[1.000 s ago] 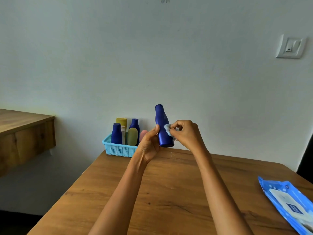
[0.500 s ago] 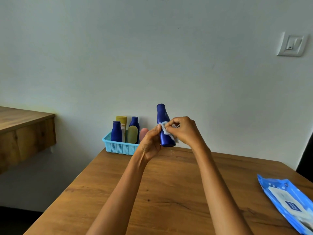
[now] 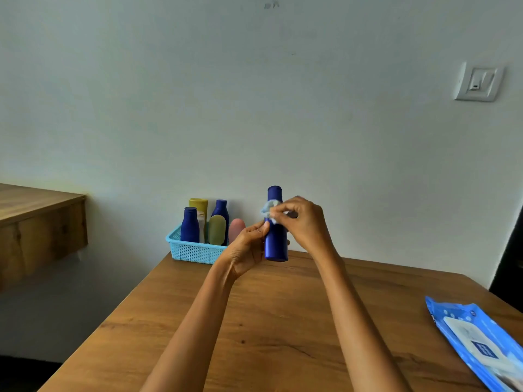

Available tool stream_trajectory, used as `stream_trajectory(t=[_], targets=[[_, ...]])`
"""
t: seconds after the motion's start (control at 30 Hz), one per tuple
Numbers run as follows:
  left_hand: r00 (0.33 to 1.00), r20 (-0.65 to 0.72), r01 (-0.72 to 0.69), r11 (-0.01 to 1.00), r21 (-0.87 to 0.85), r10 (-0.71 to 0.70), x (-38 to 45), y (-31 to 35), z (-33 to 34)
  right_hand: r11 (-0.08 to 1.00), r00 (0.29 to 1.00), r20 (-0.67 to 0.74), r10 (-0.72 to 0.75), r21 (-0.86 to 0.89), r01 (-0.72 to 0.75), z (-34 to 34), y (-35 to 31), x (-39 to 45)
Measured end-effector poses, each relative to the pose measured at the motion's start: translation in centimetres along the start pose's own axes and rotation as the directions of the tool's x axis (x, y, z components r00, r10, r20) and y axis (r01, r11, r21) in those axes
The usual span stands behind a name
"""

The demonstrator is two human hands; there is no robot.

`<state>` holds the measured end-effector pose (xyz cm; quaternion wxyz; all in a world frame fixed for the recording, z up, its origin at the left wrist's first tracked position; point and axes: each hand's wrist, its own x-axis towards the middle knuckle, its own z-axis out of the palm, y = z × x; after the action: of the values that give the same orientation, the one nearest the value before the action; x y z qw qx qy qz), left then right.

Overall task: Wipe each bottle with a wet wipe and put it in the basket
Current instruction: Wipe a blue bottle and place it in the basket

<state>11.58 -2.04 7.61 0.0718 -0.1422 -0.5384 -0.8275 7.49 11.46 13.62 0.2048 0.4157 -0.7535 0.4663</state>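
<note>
- Setting is a brown wood-grain table (image 3: 283, 321) pushed up to a plain pale wall (image 3: 254, 94), with a white wall switch (image 3: 478, 83) up on the right.
- Off to the left there's a separate wooden shelf or desk (image 3: 36, 222), with an open gap between it and the table.
- The light blue plastic mesh basket (image 3: 192, 251) sits at the table's far left corner, right by the edge, close to the wall. It has a few bottles standing in it: two dark blue, a yellow, an olive one and a pink one.
- The blue pack of wet wipes (image 3: 481, 343) lies flat near the right edge.
- The left hand (image 3: 249, 250) is wrapped around the lower part of a tall dark blue plastic bottle (image 3: 276, 244), held upright just above the table, right of the basket.
- The right hand (image 3: 302, 222) pinches a crumpled white wet wipe (image 3: 268, 209) against the bottle's neck.
- The middle of the table in front of the arms is bare wood.
</note>
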Motion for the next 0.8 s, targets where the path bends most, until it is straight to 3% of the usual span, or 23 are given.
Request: stream_trajectory(t=[0.07, 0.13, 0.27, 0.37, 0.43, 0.5, 0.6, 0.7, 0.8], targets=[[0.999, -0.053, 0.001, 1.0, 0.013, 0.0, 0.1, -0.3, -0.4, 0.996, 0.981, 0.176, 0.084, -0.05, -0.076, -0.6, -0.1, 0.0], [0.996, -0.094, 0.009, 0.999, 0.036, -0.005, 0.2, -0.5, -0.4, 0.985, 0.962, 0.212, 0.17, -0.064, -0.16, -1.1, 0.2, 0.1], [0.997, -0.057, 0.053, 0.993, 0.101, -0.048, 0.7, -0.6, 0.4, 0.979, 0.983, -0.107, 0.149, -0.123, -0.162, -0.8, 1.6, 0.0], [0.997, -0.026, 0.078, 0.979, 0.189, -0.075, 1.0, -0.7, 0.4, 0.992, 0.97, -0.212, 0.122, 0.048, -0.115, -0.9, 1.8, -0.1], [0.995, -0.075, 0.079, 0.978, 0.193, -0.065, 1.1, -0.7, 0.2, 0.988, 0.988, -0.061, 0.139, 0.081, -0.134, -1.2, 1.4, 0.0], [0.99, -0.128, 0.088, 0.972, 0.216, -0.061, 1.0, -0.9, 0.1, 0.982, 0.972, 0.141, 0.19, -0.037, -0.187, -1.6, 1.2, 0.1], [0.986, -0.147, 0.11, 0.959, 0.26, -0.074, 1.1, -1.4, 0.4, 0.968, 0.949, 0.192, 0.251, -0.069, -0.242, -1.8, 1.4, 0.1], [0.989, -0.124, 0.117, 0.949, 0.292, -0.084, 1.2, -1.4, 0.9, 0.98, 0.98, -0.018, 0.197, -0.012, -0.198, -1.6, 1.5, 0.0], [0.988, -0.043, 0.153, 0.918, 0.367, -0.148, 1.4, -1.4, 0.9, 0.989, 0.944, -0.314, 0.104, -0.066, -0.131, -1.5, 1.7, 0.0]])
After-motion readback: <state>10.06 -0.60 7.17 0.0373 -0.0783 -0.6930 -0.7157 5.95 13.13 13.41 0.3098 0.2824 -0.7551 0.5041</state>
